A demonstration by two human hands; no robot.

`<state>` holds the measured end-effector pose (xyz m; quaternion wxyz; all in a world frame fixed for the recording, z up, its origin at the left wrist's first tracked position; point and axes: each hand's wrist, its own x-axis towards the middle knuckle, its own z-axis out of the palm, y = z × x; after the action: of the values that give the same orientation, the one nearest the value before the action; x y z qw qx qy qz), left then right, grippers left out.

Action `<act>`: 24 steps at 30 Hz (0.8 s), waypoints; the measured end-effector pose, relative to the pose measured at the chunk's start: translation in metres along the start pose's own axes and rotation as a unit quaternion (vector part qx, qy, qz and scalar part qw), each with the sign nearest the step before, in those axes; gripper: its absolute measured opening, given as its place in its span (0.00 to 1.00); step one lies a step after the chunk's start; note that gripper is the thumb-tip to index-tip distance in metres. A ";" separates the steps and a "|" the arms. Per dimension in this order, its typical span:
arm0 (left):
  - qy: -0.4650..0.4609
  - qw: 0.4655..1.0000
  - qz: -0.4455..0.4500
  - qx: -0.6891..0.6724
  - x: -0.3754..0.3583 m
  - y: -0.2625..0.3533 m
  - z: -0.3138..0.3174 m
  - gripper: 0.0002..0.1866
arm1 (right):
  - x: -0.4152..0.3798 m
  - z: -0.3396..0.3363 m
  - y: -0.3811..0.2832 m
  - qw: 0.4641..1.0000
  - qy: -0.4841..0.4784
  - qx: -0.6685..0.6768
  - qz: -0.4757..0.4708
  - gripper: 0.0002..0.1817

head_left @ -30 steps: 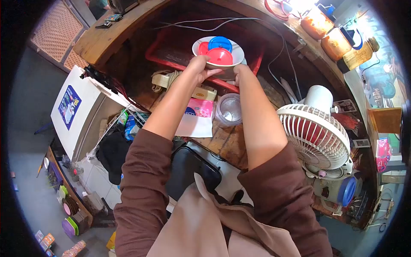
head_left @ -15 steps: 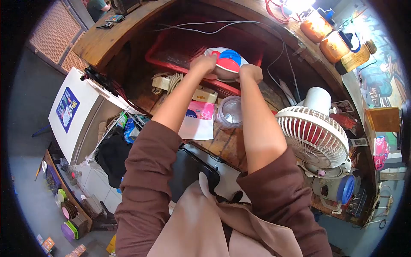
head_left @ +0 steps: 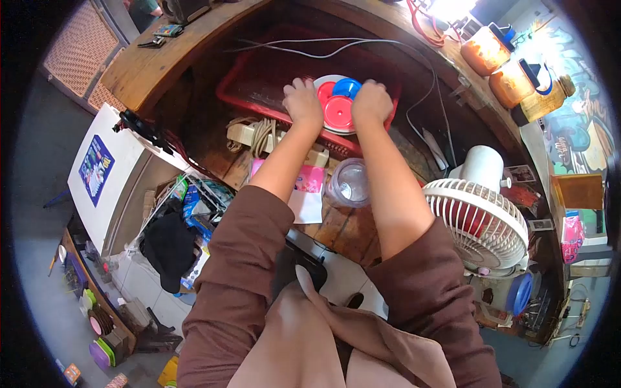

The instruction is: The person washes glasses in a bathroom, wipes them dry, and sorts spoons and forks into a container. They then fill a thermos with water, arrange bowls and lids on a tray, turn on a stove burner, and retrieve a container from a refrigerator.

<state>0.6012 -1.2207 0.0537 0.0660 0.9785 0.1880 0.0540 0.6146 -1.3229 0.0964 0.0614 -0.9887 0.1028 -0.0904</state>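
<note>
A white plate (head_left: 350, 130) lies nearly level in the red plastic basket (head_left: 255, 108) on the wooden desk. On the plate are a large round red lid (head_left: 339, 114), a smaller red lid (head_left: 323, 92) and a blue lid (head_left: 347, 88). My left hand (head_left: 303, 105) is curled at the plate's left rim, and its fingertips are hidden. At the right rim, my right hand (head_left: 372, 102) has its fingers bent down around the edge. A clear plastic jar (head_left: 349, 183) stands below, between my forearms.
A white fan (head_left: 479, 220) stands to the right. Left of the jar lie a pink-and-white packet (head_left: 310, 181) and a power strip with a coiled cord (head_left: 262, 139). A thin cable (head_left: 336, 48) runs over the basket. Orange-filled jars (head_left: 485, 50) line the upper shelf.
The plate with its lids has gone from tilted to nearly flat, lower in the basket. Both hands have moved with it and stay at its sides. The view has shifted slightly.
</note>
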 end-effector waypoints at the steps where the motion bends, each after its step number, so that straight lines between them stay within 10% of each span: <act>1: 0.089 0.993 0.076 -0.002 -0.001 -0.002 0.002 0.14 | 0.002 0.000 0.001 0.994 0.035 0.025 -0.102 0.13; 6: 0.161 0.966 0.200 0.020 0.020 0.005 0.018 0.19 | 0.010 0.020 0.007 0.965 -0.072 -0.033 -0.249 0.44; 12: -0.002 0.982 0.175 -0.076 0.020 -0.003 0.000 0.13 | 0.004 0.019 0.005 0.986 -0.068 -0.006 -0.152 0.45; 15: 0.172 0.968 0.163 -0.080 0.017 -0.002 0.015 0.10 | 0.010 0.021 0.008 0.990 -0.046 0.002 -0.132 0.45; 24: 0.088 0.984 0.144 -0.053 0.031 0.000 0.020 0.10 | 0.008 0.013 0.004 0.979 -0.111 -0.001 -0.168 0.50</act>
<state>0.6325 -1.2110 0.0360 0.0923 0.9819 0.0468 0.1589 0.6242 -1.3269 0.0847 0.0556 -0.9958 -0.0725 0.0107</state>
